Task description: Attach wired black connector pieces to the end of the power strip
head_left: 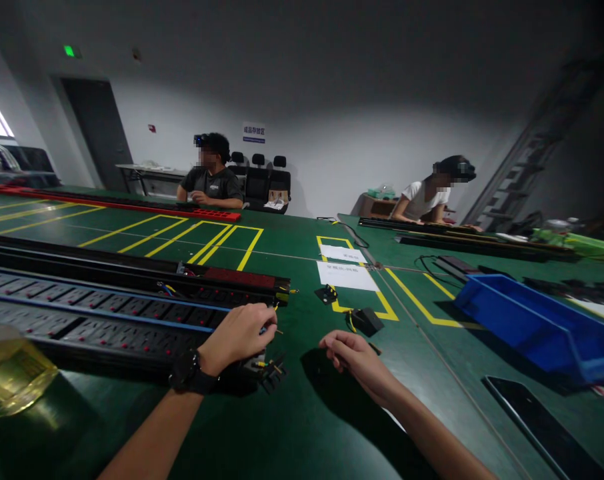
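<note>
Several long black power strips (132,331) with rows of sockets and red dots lie side by side at the left. My left hand (243,337), wearing a black watch, is over their near right end, its fingers curled closed. A thin tip shows by those fingertips; what it belongs to is unclear. Just below, a small black end piece (273,375) with a yellow-sleeved wire sticks out from the strip's end. My right hand (349,352) is above the green table, thumb and fingers pinched together; anything in them is hidden. Beyond it lies a black block (367,321) with yellow wires.
A blue bin (537,327) and a phone (542,427) are on the right. At the left edge stands a container of yellow liquid (15,373). Paper labels (347,275) and a small black plate (327,294) lie ahead. Two people (212,177) sit across the table.
</note>
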### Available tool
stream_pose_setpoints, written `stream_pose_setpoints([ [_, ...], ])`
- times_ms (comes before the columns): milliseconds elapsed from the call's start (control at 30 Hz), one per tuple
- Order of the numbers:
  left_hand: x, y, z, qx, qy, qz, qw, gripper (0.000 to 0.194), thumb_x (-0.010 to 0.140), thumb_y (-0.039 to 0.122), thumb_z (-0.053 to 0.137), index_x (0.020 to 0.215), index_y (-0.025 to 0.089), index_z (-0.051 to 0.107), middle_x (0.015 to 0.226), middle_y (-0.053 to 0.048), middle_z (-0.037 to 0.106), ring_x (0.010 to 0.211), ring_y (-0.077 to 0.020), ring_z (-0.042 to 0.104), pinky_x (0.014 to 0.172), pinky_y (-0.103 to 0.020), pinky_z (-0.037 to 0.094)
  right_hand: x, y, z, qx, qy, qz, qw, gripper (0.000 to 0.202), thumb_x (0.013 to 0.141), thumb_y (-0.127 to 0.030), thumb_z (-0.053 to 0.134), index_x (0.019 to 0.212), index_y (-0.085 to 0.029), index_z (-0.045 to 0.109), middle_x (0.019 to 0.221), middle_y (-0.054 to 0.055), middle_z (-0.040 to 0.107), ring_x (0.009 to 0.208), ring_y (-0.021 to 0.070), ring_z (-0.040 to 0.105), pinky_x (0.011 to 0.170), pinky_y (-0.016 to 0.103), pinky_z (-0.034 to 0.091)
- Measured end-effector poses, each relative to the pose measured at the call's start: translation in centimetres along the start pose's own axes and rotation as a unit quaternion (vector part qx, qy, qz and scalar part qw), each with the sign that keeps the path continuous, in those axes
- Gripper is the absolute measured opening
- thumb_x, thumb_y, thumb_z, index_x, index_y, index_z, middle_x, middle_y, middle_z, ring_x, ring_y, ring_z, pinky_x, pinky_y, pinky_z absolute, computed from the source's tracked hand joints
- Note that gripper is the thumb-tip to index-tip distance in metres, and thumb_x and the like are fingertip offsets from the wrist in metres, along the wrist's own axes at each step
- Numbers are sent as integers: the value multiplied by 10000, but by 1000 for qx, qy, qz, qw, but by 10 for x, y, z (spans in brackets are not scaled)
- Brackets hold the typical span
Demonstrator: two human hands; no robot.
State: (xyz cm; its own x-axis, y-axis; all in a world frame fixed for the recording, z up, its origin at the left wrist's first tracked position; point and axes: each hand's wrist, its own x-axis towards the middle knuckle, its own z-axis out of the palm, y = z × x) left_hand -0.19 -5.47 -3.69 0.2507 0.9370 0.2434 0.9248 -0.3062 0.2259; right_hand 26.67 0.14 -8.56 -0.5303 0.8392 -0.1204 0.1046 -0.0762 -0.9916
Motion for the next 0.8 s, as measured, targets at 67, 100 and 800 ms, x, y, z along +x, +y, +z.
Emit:
stream_pose_setpoints([
  [67, 0, 0, -1, -5, -5, -1, 1000, 177, 922, 232, 538, 911, 195, 711, 917, -56, 716, 808, -186, 653, 725, -281, 454, 0, 0, 0, 0, -2, -3, 1000, 375, 793, -558, 714, 856, -188, 707, 698, -13, 568, 590, 113, 461, 563, 256, 314],
  [100, 1, -1, 0, -9, -7, -2, 1000, 169, 917, 228, 545, 906, 196, 710, 922, -55, 721, 820, -190, 659, 730, -281, 452, 1, 0, 0, -1, -3, -4, 1000, 367, 793, -552, 712, 853, -190, 708, 694, -13, 569, 587, 112, 461, 561, 257, 315],
  [800, 6, -5, 4, -46, -1, -13, 999, 163, 880, 219, 568, 831, 204, 723, 831, -25, 724, 720, -155, 634, 658, -249, 392, 3, -2, -1, 8, -1, -5, 1000, 330, 788, -510, 717, 849, -186, 705, 674, -21, 566, 579, 100, 460, 557, 237, 340],
])
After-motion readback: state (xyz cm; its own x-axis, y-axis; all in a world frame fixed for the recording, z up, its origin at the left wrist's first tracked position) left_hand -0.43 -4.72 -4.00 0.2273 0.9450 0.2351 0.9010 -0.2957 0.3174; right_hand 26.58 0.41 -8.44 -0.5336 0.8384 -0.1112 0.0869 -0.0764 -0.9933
